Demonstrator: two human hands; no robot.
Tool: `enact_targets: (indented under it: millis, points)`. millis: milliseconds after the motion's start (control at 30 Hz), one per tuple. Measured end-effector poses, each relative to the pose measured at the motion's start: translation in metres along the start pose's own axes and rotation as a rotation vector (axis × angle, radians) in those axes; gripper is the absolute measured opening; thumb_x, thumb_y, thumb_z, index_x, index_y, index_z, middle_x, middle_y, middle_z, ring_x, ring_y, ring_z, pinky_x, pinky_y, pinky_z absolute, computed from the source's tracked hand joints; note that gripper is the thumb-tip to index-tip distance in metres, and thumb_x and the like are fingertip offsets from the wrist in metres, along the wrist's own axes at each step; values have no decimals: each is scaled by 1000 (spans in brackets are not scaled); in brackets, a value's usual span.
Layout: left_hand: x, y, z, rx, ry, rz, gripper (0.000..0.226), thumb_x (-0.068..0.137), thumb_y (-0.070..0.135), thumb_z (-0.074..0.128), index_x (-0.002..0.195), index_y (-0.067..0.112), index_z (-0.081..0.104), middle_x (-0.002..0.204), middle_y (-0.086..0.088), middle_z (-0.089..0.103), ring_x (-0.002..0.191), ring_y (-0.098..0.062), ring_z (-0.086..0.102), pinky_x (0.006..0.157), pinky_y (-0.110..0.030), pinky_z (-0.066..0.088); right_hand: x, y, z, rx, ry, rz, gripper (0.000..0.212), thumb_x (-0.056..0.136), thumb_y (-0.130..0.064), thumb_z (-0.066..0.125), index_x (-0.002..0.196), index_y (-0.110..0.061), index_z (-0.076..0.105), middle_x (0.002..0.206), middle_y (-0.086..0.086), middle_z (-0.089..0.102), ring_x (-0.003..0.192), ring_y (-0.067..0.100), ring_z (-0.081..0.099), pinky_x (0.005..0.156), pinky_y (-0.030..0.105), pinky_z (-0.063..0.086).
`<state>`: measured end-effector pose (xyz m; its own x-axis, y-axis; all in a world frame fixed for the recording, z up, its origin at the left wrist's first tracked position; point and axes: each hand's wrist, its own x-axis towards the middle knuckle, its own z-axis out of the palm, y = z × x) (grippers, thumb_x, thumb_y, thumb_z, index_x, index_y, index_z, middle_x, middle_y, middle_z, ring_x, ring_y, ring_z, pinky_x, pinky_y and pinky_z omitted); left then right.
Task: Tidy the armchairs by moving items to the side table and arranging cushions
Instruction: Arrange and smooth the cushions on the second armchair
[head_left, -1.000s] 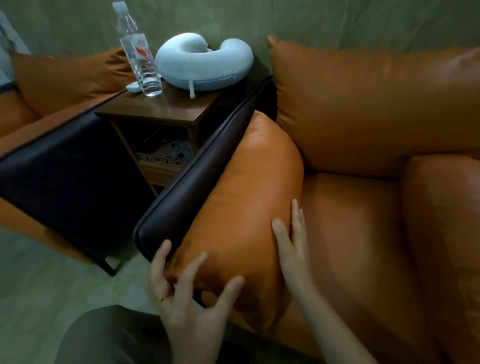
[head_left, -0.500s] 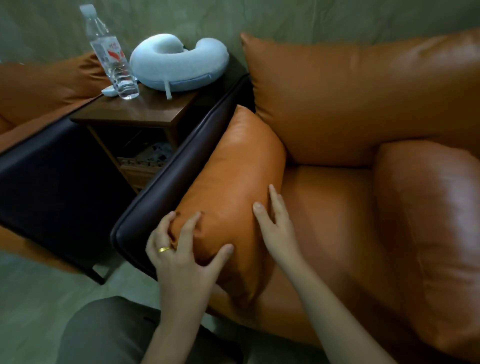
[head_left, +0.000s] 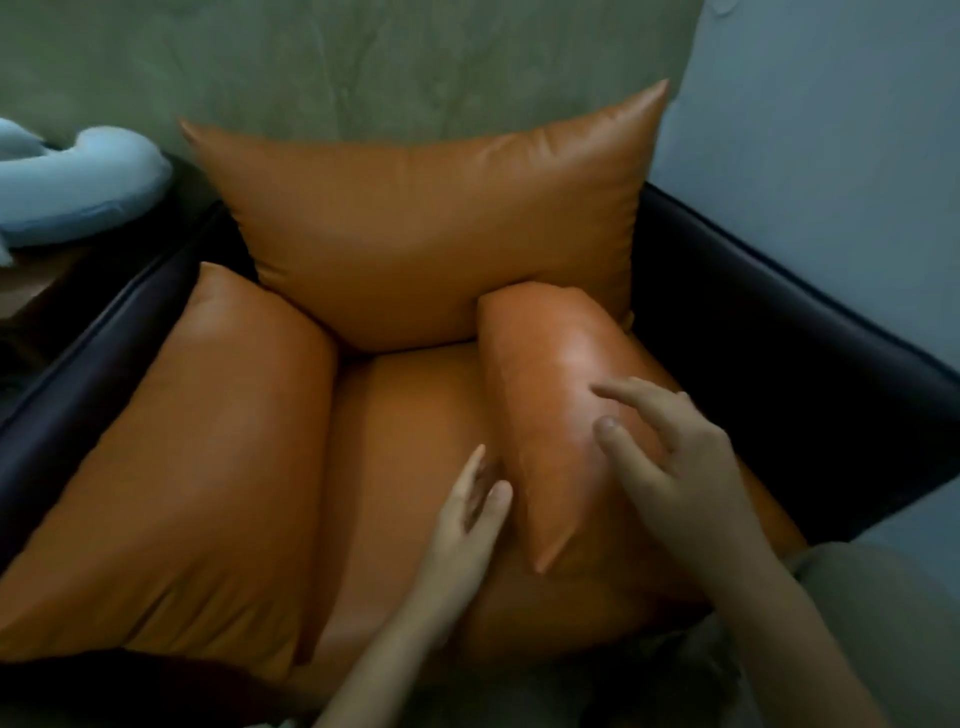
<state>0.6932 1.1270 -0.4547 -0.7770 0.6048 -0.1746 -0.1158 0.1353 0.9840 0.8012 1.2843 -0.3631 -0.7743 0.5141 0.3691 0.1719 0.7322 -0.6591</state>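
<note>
An orange leather armchair fills the view. Its right side cushion (head_left: 550, 405) leans against the dark right armrest (head_left: 769, 353). My right hand (head_left: 670, 467) rests on top of that cushion with fingers spread. My left hand (head_left: 467, 514) lies flat against the cushion's inner side, down on the seat (head_left: 410, 452). The left side cushion (head_left: 208, 467) lies along the left armrest (head_left: 88, 379). A big back cushion (head_left: 426, 223) stands upright behind. A light blue neck pillow (head_left: 72, 192) sits at the far left edge.
A grey-green wall (head_left: 363, 57) rises behind the chair, and a pale wall (head_left: 831, 130) stands to the right. The dark frame wraps both sides of the seat. My grey trouser leg (head_left: 872, 623) shows at lower right.
My view has swung right from the left side cushion to the chair's middle. Both hands have left the left cushion and now lie on the right side cushion. The bottle and table top are out of view.
</note>
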Motion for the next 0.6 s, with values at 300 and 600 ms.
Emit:
enact_targets:
  millis: [300, 600]
  points:
    - [50, 0, 57, -452, -13, 16, 103, 63, 68, 79, 151, 53, 28, 152, 8, 42, 128, -23, 57, 104, -53, 49, -12, 85, -6, 229, -125, 398, 66, 79, -81, 42, 142, -63, 34, 156, -27, 23, 144, -2, 21, 117, 30, 17]
    - [62, 27, 146, 6, -154, 312, 79, 73, 69, 70, 145, 58, 39, 162, 27, 14, 148, 8, 15, 123, -33, 17, -34, 141, -28, 920, 433, 899, 21, 98, -39, 55, 98, -23, 69, 101, 6, 70, 90, 22, 63, 86, 39, 49]
